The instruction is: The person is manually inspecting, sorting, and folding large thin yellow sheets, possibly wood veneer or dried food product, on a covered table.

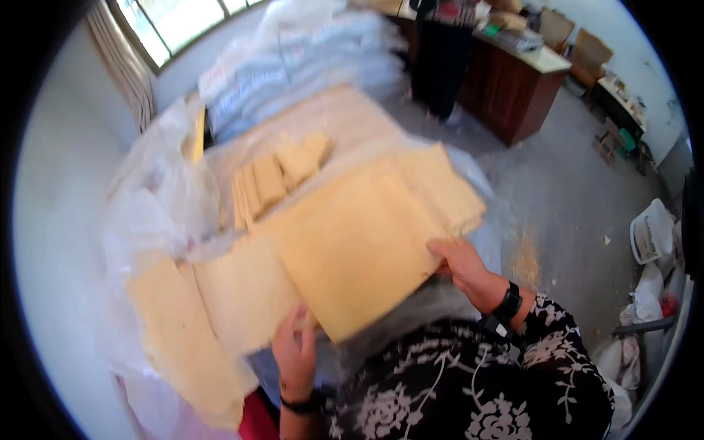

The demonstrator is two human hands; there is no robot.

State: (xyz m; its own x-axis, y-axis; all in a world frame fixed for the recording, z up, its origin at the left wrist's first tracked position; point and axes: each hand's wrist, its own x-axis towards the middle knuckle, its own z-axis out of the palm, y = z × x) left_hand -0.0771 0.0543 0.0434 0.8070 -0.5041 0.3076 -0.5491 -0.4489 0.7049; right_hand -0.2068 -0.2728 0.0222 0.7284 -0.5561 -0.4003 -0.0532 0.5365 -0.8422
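A large pale yellow sheet (359, 249), flat and thin, slants across the middle of the view. My right hand (469, 268) is closed on its right edge, thumb on top and the other fingers partly hidden beneath. Beside the sheet's lower left edge, my left hand (295, 352) has its thumb and fingers apart; blur hides whether they touch the sheet. Under and left of it lies another pale sheet (246, 293), and farther left a longer, ragged-edged sheet (180, 330). A stack of similar sheets (447, 187) sits beyond the held one.
Folded yellow pieces (260, 183) lie on the far part of the table. Clear plastic sheeting (161, 183) drapes the left side, and filled white sacks (301, 66) are piled behind. A person (442, 51) stands by a brown desk (510, 95). A white bucket (651, 231) is on the right.
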